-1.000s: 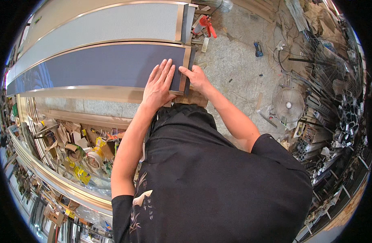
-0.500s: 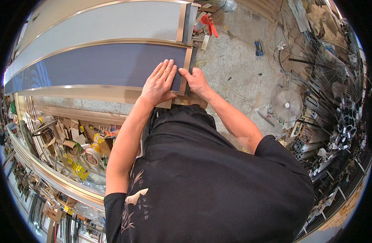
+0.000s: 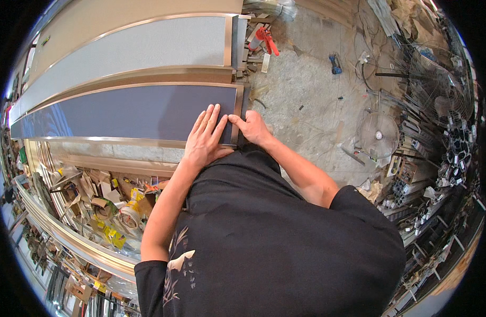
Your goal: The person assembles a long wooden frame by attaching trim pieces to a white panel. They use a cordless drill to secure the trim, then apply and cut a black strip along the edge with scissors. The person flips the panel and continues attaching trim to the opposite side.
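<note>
A long dark blue-grey panel [image 3: 121, 113] in a bronze metal frame stretches away to the left, one end close to my body. My left hand [image 3: 205, 137] lies flat over the near corner of that end, its fingers stretched out together and the thumb spread along the near frame edge. At the panel's right end my right hand [image 3: 253, 127] grips the frame, thumb on top. Its other fingers are hidden beyond the edge. Just past the dark panel, a pale grey framed panel [image 3: 148, 45] lies alongside, touched by neither hand.
A red-handled caulking gun [image 3: 264, 41] and a blue power tool [image 3: 335, 63] lie on the concrete floor. A round fan [image 3: 379, 134] stands at right, before stacked metal profiles [image 3: 407, 190]. Cardboard scraps and a bucket [image 3: 130, 215] crowd the lower left, beside long metal rails [image 3: 79, 238].
The dark panel has come nearer my body, widening the gap to the pale panel. Both hands moved with it, keeping their places on its end. The whole view has shifted slightly.
</note>
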Available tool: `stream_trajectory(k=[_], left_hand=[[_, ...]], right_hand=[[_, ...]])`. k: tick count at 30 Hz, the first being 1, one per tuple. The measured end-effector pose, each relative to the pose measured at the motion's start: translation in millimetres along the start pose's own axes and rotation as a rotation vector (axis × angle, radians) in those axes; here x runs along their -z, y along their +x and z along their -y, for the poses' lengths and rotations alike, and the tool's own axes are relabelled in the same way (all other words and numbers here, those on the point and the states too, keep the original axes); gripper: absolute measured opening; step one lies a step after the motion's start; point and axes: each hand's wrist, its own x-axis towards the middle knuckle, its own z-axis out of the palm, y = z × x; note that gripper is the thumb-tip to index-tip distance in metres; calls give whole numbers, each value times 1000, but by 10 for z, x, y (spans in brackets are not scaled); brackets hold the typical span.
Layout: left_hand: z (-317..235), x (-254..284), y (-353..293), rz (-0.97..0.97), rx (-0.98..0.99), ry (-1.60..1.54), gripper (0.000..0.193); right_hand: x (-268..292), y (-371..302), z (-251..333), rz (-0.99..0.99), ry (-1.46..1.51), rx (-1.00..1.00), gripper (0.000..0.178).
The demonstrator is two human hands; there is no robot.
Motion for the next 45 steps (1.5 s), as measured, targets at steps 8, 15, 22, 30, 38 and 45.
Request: stream_trajectory(k=[8, 15, 22, 30, 38, 45], left_hand=[[304, 98, 653, -260, 73, 154, 75], [473, 208, 1268, 204, -39, -26, 71], [379, 169, 1327, 280, -85, -26, 79], [434, 43, 1219, 170, -112, -50, 72], [398, 18, 1183, 119, -89, -77, 69], [559, 115, 1046, -113, -218, -215, 76]], right_hand=[[-116, -7, -104, -61, 125, 9, 52], [-221, -295, 206, -159, 265, 24, 41], [-283, -348, 84, -183, 226, -8, 41], [-306, -390, 143, -195, 161, -53, 38], [-248, -419, 266, -171, 194, -63, 44], [-174, -30, 148, -236, 165, -2, 36]])
